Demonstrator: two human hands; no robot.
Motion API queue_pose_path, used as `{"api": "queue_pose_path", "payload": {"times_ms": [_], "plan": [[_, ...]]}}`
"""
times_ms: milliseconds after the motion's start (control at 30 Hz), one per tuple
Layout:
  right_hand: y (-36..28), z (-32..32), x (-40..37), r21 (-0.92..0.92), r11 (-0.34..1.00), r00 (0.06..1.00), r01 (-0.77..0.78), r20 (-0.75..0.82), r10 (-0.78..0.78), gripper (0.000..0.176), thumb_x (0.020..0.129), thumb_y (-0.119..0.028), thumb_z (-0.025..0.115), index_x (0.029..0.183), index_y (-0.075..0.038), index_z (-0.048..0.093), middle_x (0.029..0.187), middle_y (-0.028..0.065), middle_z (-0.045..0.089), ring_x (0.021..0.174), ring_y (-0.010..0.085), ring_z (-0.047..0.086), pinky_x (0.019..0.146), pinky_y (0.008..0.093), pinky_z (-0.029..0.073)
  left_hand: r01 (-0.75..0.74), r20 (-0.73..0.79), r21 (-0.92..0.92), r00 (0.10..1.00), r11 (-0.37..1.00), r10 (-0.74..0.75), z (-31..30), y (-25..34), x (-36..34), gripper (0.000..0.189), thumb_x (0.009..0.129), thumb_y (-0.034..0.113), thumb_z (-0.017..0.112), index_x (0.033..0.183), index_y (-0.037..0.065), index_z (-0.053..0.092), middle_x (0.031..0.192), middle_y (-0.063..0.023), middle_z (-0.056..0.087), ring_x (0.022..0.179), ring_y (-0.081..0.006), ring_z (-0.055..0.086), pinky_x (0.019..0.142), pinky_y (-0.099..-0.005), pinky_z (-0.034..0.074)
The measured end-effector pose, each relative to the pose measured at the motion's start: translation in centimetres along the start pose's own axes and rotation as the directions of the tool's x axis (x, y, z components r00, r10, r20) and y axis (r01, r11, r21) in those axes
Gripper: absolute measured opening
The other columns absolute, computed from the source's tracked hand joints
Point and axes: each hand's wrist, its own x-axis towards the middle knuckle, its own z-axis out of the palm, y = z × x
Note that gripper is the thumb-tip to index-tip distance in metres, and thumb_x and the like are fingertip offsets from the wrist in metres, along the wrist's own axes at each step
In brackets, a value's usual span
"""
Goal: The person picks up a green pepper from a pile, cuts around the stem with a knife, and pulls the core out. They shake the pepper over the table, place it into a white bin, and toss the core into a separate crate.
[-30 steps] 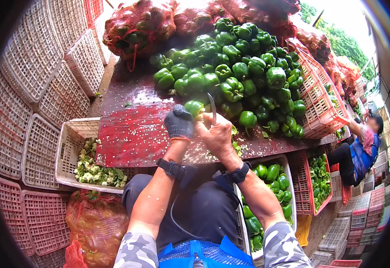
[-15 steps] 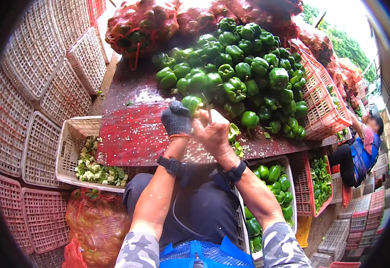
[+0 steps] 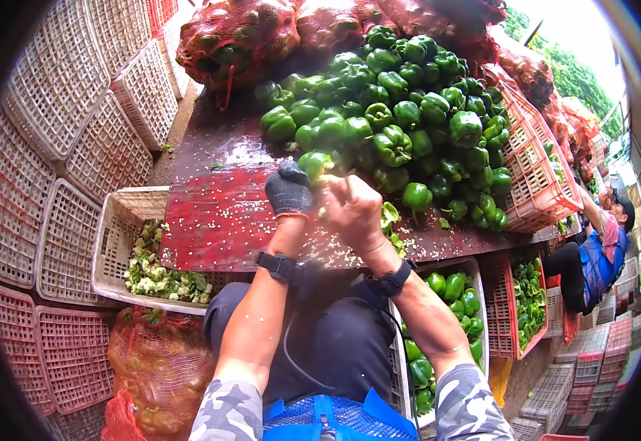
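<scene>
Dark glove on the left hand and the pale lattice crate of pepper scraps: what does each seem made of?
The dark knitted glove looks like matt yarn, by its nubbly weave. The pale lattice crate looks like dull moulded plastic, by its even grid.

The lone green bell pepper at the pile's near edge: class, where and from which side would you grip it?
Probably take the lone green bell pepper round its broad body, from the near side: bare red board lies there, its thin stalk offers little hold, and peppers crowd behind.
</scene>
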Motion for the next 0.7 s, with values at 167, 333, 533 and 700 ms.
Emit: {"api": "queue_pose_path", "payload": {"times_ms": [167, 333, 533, 700], "plan": [[0.2, -2.8, 1.7, 0.289, 0.825, 0.867, -0.486, 0.282, 0.411, 0.031, 0.081, -0.018, 0.084, 0.105, -0.002, 0.074, 0.089, 0.0070, 0.076, 0.076, 0.0093, 0.070, 0.068, 0.0295, 0.056, -0.075, 0.068, -0.177, 0.994, 0.981, 0.088, -1.2, 1.1, 0.0, 0.015, 0.086, 0.016, 0.056, 0.084, 0.004, 0.065, 0.077, -0.0206, 0.067, 0.075, -0.0424, 0.066, 0.066, -0.0477, 0.053], [1.4, -3.7, 2.6, 0.256, 0.793, 0.783, -0.553, 0.486, 0.389, 0.033, 0.082, -0.021, 0.082, 0.108, -0.003, 0.074, 0.087, 0.0052, 0.075, 0.073, 0.0077, 0.066, 0.068, 0.0275, 0.055, -0.236, -0.013, -0.254, 0.971, 0.938, 0.241, -2.0, 1.5, -0.5, 0.016, 0.085, 0.015, 0.054, 0.078, 0.003, 0.060, 0.075, -0.0237, 0.065, 0.073, -0.0439, 0.065, 0.064, -0.0491, 0.052], [3.0, -3.1, 1.0, 0.328, 0.794, 0.825, -0.512, 0.443, 0.349, 0.035, 0.082, -0.021, 0.079, 0.111, -0.002, 0.075, 0.076, 0.0029, 0.070, 0.068, 0.0058, 0.061, 0.064, 0.0273, 0.053, -0.360, 0.082, -0.493, 0.887, 0.792, 0.454, -4.1, 2.1, 0.5, 0.012, 0.087, 0.014, 0.058, 0.087, 0.003, 0.064, 0.083, -0.0196, 0.067, 0.079, -0.0391, 0.067, 0.072, -0.0462, 0.055], [3.7, -2.6, -0.2, 0.171, 0.883, 0.843, -0.437, 0.421, 0.335, 0.035, 0.082, -0.023, 0.078, 0.109, -0.001, 0.075, 0.076, 0.0063, 0.071, 0.067, 0.0075, 0.061, 0.065, 0.0294, 0.053, -0.593, 0.269, -0.058, 0.765, 0.803, 0.585, -4.7, 2.5, 0.0, 0.017, 0.084, 0.022, 0.066, 0.090, 0.006, 0.066, 0.083, -0.0196, 0.069, 0.076, -0.0354, 0.069, 0.069, -0.0460, 0.056]]}}
